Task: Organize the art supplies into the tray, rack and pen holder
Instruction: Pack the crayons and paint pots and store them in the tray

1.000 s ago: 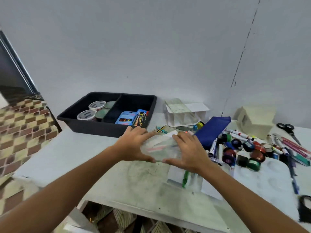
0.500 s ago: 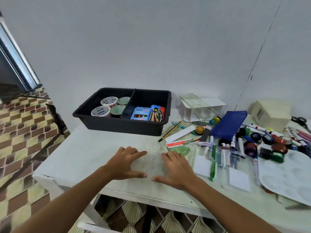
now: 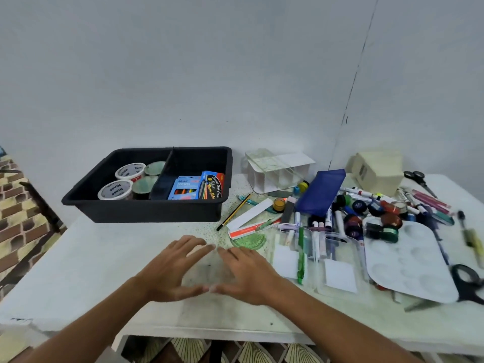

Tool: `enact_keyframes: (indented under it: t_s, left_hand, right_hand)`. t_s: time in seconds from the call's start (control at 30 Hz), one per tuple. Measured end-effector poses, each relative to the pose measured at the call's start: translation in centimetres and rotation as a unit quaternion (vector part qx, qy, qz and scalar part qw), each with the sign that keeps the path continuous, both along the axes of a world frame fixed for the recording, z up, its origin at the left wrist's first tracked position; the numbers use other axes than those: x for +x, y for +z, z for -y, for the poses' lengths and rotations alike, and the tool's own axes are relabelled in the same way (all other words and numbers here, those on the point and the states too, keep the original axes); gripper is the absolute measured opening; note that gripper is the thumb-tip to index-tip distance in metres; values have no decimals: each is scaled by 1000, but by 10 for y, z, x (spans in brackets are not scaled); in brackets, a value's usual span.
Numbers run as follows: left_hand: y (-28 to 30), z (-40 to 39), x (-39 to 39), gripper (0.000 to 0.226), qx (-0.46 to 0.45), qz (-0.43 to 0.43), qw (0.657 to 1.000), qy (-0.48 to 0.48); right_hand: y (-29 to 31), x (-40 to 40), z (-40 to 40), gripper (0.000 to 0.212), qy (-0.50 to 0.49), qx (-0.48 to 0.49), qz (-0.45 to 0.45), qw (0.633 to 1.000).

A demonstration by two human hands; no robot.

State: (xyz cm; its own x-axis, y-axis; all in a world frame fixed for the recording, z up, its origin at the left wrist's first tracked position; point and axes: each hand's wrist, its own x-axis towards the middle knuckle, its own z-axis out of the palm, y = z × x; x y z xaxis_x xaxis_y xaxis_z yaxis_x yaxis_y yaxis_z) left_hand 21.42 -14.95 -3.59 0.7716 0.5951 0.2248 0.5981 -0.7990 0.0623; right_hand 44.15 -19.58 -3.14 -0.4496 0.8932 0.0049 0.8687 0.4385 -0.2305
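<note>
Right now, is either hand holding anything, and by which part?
Nothing is held. The left hand and right hand are open and empty over the table.

Black scissors (image 3: 468, 282) at the near right run off the edge, and the markers (image 3: 408, 203) beyond them blur together.

Both hands now lie flat and spread on the worktop (image 3: 91, 258); the left hand (image 3: 174, 268) and right hand (image 3: 247, 273) no longer hold the clear packet, their thumbs touching.
</note>
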Motion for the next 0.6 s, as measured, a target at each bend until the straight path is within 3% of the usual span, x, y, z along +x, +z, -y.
enact_keyframes:
  t_s: [0.1, 0.2, 0.37, 0.47, 0.6]
  left_hand:
    - [13, -6, 38, 53, 12, 72, 997, -35]
    - [21, -19, 87, 44, 6, 124, 992, -29]
    - [23, -57, 171, 46, -84, 174, 978, 84]
    - [24, -84, 208, 56, -133, 178, 964, 145]
    - [17, -107, 238, 58, -115, 121, 972, 168]
  right_hand:
    - [14, 28, -2, 68, -7, 37, -68, 997]
    - [28, 75, -9, 55, -58, 55, -102, 991]
    - [43, 172, -20, 43, -195, 74, -106, 972]
    - [48, 225, -24, 43, -247, 74, -75, 963]
    - [52, 266, -31, 50, -243, -3, 49, 969]
